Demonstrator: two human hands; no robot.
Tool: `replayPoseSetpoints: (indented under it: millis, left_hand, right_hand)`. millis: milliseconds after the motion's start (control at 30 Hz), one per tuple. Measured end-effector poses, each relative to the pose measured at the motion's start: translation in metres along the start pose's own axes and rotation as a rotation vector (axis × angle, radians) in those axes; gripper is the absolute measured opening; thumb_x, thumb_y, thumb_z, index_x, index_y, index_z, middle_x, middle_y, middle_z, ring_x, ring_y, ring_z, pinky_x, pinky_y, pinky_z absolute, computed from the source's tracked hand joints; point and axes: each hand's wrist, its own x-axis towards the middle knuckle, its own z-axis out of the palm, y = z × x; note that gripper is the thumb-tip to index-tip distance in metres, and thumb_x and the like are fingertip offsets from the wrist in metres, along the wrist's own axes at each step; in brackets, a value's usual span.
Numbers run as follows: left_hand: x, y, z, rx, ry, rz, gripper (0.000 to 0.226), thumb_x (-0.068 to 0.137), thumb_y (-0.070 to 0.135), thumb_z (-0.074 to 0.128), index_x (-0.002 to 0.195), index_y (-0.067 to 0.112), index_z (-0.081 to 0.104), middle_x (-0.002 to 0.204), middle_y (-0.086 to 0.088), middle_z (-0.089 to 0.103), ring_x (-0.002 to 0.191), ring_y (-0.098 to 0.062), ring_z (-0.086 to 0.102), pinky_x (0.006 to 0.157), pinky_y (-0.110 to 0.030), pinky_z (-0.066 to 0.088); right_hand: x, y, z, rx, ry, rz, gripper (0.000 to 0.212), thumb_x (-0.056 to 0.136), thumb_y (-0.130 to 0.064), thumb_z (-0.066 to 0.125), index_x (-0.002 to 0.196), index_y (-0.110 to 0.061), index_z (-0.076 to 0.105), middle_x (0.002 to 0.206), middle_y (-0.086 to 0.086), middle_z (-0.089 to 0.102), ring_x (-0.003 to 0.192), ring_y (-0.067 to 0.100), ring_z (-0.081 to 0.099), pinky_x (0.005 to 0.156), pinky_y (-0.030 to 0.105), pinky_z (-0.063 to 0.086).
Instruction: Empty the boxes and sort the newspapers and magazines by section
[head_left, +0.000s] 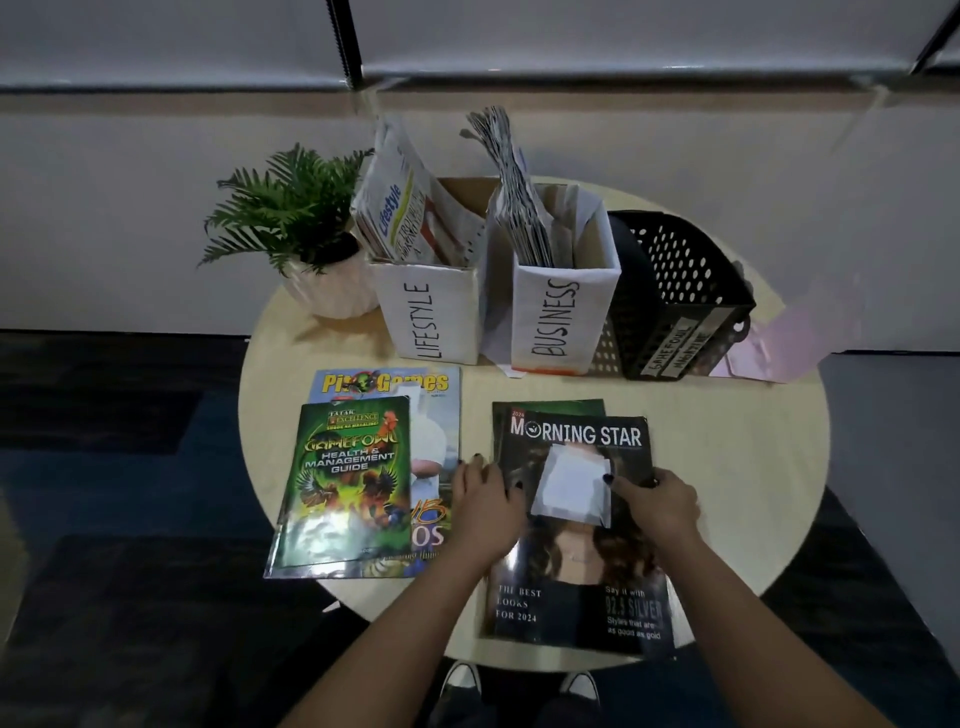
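1. The shiny flat Morning Star magazine (582, 530) lies nearest on the round pale table (727, 467), its long side pointing away.
2. The left hand (485, 501) rests flat on its left edge.
3. The right hand (657, 501) pinches its right edge.

Round pale-wood table (727, 467), dark carpet floor below. Back row, left to right: white ribbed pot with green fern (332, 291), white paper-wrapped box marked LIFESTYLE (431, 312) with papers standing in it, white paper-wrapped box marked BUSINESS (561, 317) also with papers, black perforated plastic basket (685, 296) with white labels, the three close side by side. Pale pink sheet (795, 343) at the basket's right, over the table edge. Front left: Pit Games magazine (436, 415) flat, green Gamefowl guide on top. Front right: dark-green magazine (550, 408) flat, mostly under the Morning Star magazine, which overhangs the near edge.
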Motion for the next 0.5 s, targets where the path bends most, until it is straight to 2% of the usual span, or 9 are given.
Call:
replayPoseSetpoints:
  millis: [67, 133, 200, 233, 300, 400, 500]
  left_hand:
    - [-0.005, 0.005, 0.0, -0.189, 0.015, 0.023, 0.048, 0.101, 0.024, 0.036, 0.148, 0.016, 0.032, 0.158, -0.007, 0.018, 0.146, -0.025, 0.007, 0.118, -0.038, 0.01]
    - [-0.01, 0.012, 0.001, -0.377, 0.041, 0.056, 0.048, 0.098, 0.016, 0.04, 0.146, 0.023, 0.036, 0.154, -0.005, 0.026, 0.143, -0.026, 0.017, 0.119, -0.041, 0.016]
    - [-0.012, 0.02, 0.001, -0.539, 0.033, 0.04, 0.049, 0.097, 0.012, 0.041, 0.142, 0.029, 0.042, 0.153, -0.003, 0.027, 0.143, -0.026, 0.019, 0.118, -0.048, 0.019]
    - [-0.013, 0.023, 0.002, -0.601, 0.02, 0.014, 0.049, 0.097, 0.011, 0.041, 0.139, 0.034, 0.046, 0.156, -0.002, 0.021, 0.145, -0.026, 0.014, 0.118, -0.051, 0.018]
    - [-0.013, 0.028, 0.005, -0.65, -0.006, -0.018, 0.047, 0.098, 0.014, 0.041, 0.133, 0.044, 0.051, 0.159, 0.004, 0.007, 0.147, -0.024, 0.002, 0.119, -0.054, 0.013]
    - [-0.011, 0.034, 0.013, -0.511, -0.026, -0.042, 0.045, 0.1, 0.021, 0.039, 0.135, 0.049, 0.046, 0.161, 0.005, -0.009, 0.147, -0.026, -0.011, 0.12, -0.052, 0.0]
    - [-0.009, 0.042, 0.029, -0.355, -0.022, -0.103, 0.052, 0.101, 0.019, 0.037, 0.144, 0.046, 0.034, 0.16, -0.004, -0.018, 0.147, -0.031, -0.016, 0.119, -0.046, -0.005]
  right_hand:
    - [0.005, 0.005, -0.004, 0.18, -0.015, 0.04, 0.045, 0.082, -0.031, 0.074, 0.113, 0.0, 0.064, 0.109, 0.019, 0.067, 0.098, 0.035, 0.064, 0.089, 0.046, 0.052]
    - [0.007, 0.01, -0.008, 0.336, 0.013, 0.082, 0.036, 0.088, -0.027, 0.068, 0.107, 0.002, 0.06, 0.105, 0.022, 0.066, 0.087, 0.031, 0.062, 0.074, 0.042, 0.053]
    - [0.011, 0.015, -0.013, 0.376, 0.061, 0.111, 0.035, 0.095, -0.029, 0.058, 0.107, 0.004, 0.056, 0.098, 0.022, 0.062, 0.077, 0.026, 0.054, 0.055, 0.032, 0.04]
    - [0.015, 0.018, -0.017, 0.379, 0.081, 0.127, 0.037, 0.097, -0.03, 0.053, 0.109, 0.005, 0.055, 0.095, 0.02, 0.059, 0.077, 0.026, 0.051, 0.052, 0.03, 0.034]
    - [0.021, 0.024, -0.025, 0.385, 0.109, 0.152, 0.04, 0.1, -0.03, 0.048, 0.113, 0.007, 0.055, 0.096, 0.018, 0.057, 0.083, 0.029, 0.052, 0.056, 0.032, 0.034]
    - [0.029, 0.033, -0.033, 0.374, 0.145, 0.157, 0.039, 0.1, -0.029, 0.048, 0.112, 0.008, 0.055, 0.108, 0.025, 0.06, 0.098, 0.038, 0.058, 0.072, 0.035, 0.039]
    - [0.033, 0.037, -0.035, 0.411, 0.195, 0.14, 0.034, 0.099, -0.027, 0.051, 0.111, 0.005, 0.052, 0.104, 0.02, 0.059, 0.09, 0.032, 0.055, 0.071, 0.035, 0.039]
